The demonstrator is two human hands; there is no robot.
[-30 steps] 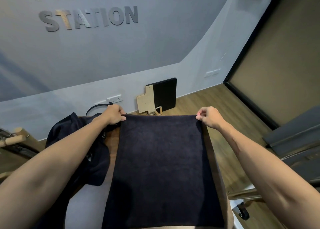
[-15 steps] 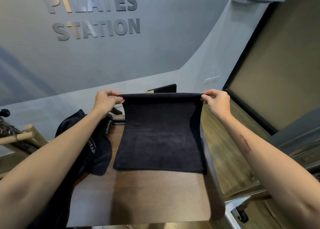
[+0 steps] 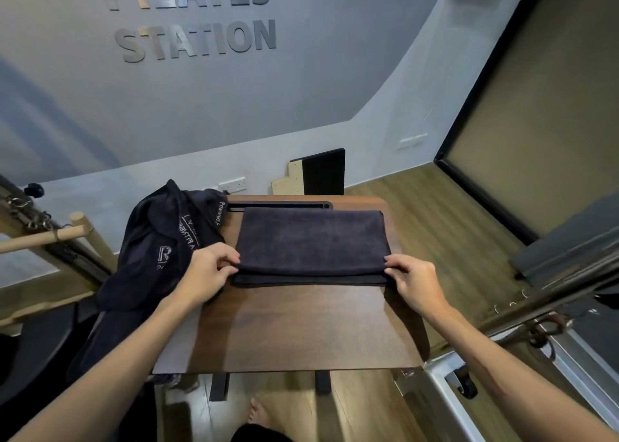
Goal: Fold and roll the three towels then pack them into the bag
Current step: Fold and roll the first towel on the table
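Folded towel (image 3: 313,244) pinned at both near corners on the surface (image 3: 301,327).

Risk of the top layer sliding off square during rolling, from uneven pull at the two corners. Left hand (image 3: 209,269) and right hand (image 3: 410,279) each in a narrow pinching grip on the towel's near edge, fingers curled. Bag (image 3: 157,240) slumped just left of the towel, touching it perhaps; its opening hard to make out.

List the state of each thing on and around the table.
Dark navy terry towel: folded over, flat on the table.
Black printed fabric bag: slumped at the table's left edge.
Left hand: pinching the towel's near-left corner.
Right hand: pinching its near-right corner.
Brown wooden table: upright.
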